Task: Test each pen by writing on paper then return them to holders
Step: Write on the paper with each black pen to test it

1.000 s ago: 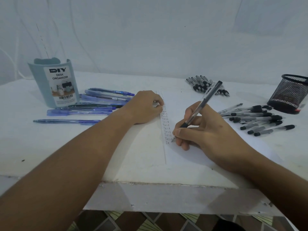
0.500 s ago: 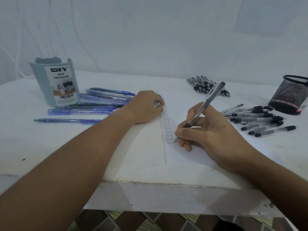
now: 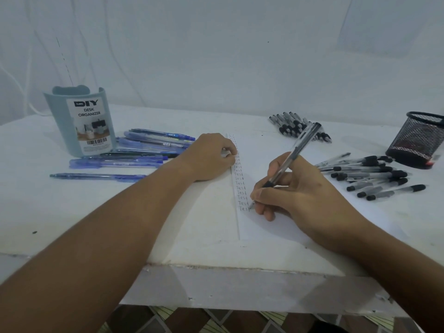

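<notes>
Right hand (image 3: 300, 200) pinches a black-grip pen (image 3: 290, 162), tip on the paper (image 3: 276, 150) at the bottom of a "Test" column. Left hand (image 3: 211, 157), fingers curled, presses the paper's left edge. Blue pens (image 3: 115, 162) beside the blue organizer (image 3: 79, 121), black pens (image 3: 370, 174) near the mesh cup (image 3: 418, 140).

Your right hand (image 3: 298, 195) is working the black pen (image 3: 287, 164) along the bottom line of the paper (image 3: 242, 224), adding the last stroke of a new "Test" toward the bench's near edge.
</notes>
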Tool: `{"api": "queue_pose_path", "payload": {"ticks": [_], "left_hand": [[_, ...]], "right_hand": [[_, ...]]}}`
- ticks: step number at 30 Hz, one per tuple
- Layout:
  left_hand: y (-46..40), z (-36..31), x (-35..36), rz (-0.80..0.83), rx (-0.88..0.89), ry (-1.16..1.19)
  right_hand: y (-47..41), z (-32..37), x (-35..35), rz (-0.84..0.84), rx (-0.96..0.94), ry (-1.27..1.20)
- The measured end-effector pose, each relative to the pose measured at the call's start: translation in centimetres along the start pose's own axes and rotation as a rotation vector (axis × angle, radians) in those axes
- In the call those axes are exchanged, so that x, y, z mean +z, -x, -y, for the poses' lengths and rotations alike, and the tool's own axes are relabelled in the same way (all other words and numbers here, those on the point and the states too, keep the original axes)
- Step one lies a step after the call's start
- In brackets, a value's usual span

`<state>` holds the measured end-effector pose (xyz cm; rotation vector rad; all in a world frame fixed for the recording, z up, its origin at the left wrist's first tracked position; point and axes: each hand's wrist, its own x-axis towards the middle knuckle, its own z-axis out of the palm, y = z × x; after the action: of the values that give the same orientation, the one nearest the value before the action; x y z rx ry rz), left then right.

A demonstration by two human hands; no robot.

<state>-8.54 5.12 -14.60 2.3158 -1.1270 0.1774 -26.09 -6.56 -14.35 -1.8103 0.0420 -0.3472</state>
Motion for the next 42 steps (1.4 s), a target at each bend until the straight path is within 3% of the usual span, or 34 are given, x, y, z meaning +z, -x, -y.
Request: {"api": "queue_pose_path", "payload": {"ticks": [5,9,12,18,24,42], "left_hand": [[-0.1,0.1,0.1,-0.004,-0.003,0.011],[-0.2,0.2,0.2,-0.004,-0.006,0.022],[-0.3,0.4,0.3,-0.002,-0.010,0.036],[-0.4,0.6,0.3,-0.001,0.000,0.045],[-0.3,0.7,0.3,-0.001,0.000,0.076],[-0.2,0.5,0.3,-0.013,-0.011,0.085]], "right_hand": [[-0.3,-0.4,0.1,-0.005,-0.005,0.047],[-1.1,0.0,-0.5,-0.067,0.107,-0.191],[-2.5,1.3,-1.2,-0.136,0.166,-0.195],[-6.1,1.2,-2.7,-0.304,0.144,-0.391],[-6.5,-0.3,-3.1,-0.331,0.247,-0.440],[-6.3,-0.6,-3.9,-0.274,0.179,-0.468]]}}
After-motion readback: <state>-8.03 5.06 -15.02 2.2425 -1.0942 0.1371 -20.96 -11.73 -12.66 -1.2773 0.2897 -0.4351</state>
